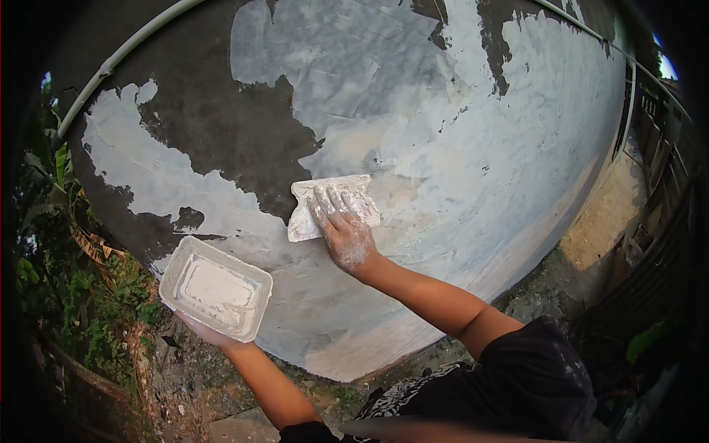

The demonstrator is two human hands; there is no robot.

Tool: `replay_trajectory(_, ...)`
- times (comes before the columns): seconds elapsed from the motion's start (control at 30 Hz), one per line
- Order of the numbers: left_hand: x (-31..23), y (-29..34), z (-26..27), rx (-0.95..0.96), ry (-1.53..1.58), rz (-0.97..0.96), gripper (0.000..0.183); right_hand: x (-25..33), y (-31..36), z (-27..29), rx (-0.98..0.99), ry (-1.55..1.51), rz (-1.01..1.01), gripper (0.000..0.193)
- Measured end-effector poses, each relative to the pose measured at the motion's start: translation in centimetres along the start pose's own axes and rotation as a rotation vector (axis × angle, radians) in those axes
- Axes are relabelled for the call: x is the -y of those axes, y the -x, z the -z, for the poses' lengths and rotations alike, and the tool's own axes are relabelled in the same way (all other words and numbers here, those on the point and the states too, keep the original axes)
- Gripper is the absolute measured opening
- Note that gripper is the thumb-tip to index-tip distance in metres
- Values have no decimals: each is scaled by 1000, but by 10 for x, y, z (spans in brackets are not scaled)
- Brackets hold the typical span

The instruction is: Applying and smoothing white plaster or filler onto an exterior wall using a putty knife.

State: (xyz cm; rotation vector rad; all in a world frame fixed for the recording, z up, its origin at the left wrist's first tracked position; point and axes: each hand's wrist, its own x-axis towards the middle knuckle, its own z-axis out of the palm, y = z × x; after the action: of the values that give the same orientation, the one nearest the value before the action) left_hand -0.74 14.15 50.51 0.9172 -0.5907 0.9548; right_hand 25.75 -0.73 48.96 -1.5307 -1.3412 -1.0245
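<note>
My right hand [346,225], dusted white, presses a flat putty spreader [301,221] against the wall [458,192]. Its fingers lie along the spreader's white-caked face; the thumb's grip is hidden behind. The spreader sits where pale wet coating meets bare dark grey wall. At the lower left, my left hand [201,328] supports a rectangular plastic tub [252,323] from beneath, most of its fingers out of sight under it. White putty [218,286] covers the tub's bottom, with smears up the sides. The tub is tilted with its mouth facing me.
A pale pipe [111,63] runs up the wall's left side and another pipe [572,23] along the upper right. Green plants [81,317] grow at the left. Below lies rough, stony ground [192,391]. A dark fence [661,133] stands at the right beside a sandy strip [602,214].
</note>
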Motion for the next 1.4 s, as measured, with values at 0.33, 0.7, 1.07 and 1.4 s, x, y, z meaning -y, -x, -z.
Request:
replay_trajectory(0.33, -5, -4, -17, -102, 47, -17, 69, -46, -74, 87, -343, -16, -142, 55)
replay_trajectory(0.7, 9, -7, -18, -690, -64, -36, 68, 13, -34, 21, -15, 159, 14, 58)
replay_trajectory(1.07, -9, -8, 3, -76, 70, 5, 66, 13, -105, 39, -117, -30, 225, 56)
replay_trajectory(1.4, -7, -17, -44, -1051, -134, -217, 60, 17, 26, -22, 226, -26, 166, 64)
